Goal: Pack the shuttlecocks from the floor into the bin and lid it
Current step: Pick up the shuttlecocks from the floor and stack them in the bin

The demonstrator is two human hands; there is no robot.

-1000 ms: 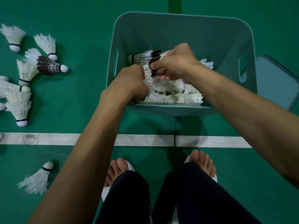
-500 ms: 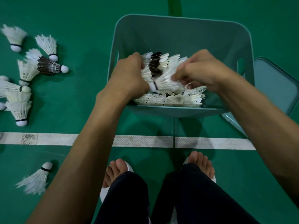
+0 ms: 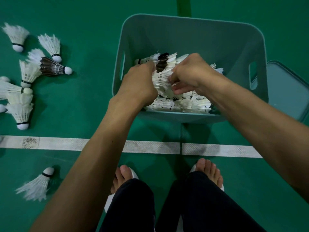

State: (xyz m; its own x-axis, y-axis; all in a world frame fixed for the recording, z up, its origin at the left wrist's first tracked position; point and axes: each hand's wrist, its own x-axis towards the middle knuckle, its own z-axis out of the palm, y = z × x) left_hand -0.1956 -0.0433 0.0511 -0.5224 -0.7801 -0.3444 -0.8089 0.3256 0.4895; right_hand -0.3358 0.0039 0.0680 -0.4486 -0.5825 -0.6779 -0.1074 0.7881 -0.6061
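A teal plastic bin stands on the green floor in front of me, with white shuttlecocks lying in its bottom. Both my hands are inside it. My left hand and my right hand grip a nested stack of shuttlecocks from either side, one dark-feathered piece near its far end. The bin's teal lid lies on the floor to the right of the bin. Several loose shuttlecocks lie on the floor to the left, among them a black-feathered one.
A white court line crosses the floor between me and the bin. One more shuttlecock lies on my side of the line at the left. My feet in white slippers stand just behind the line.
My right hand has moved left, back toward my left hand, closing on the stack between them. The bin, lid and floor shuttlecocks have not moved.
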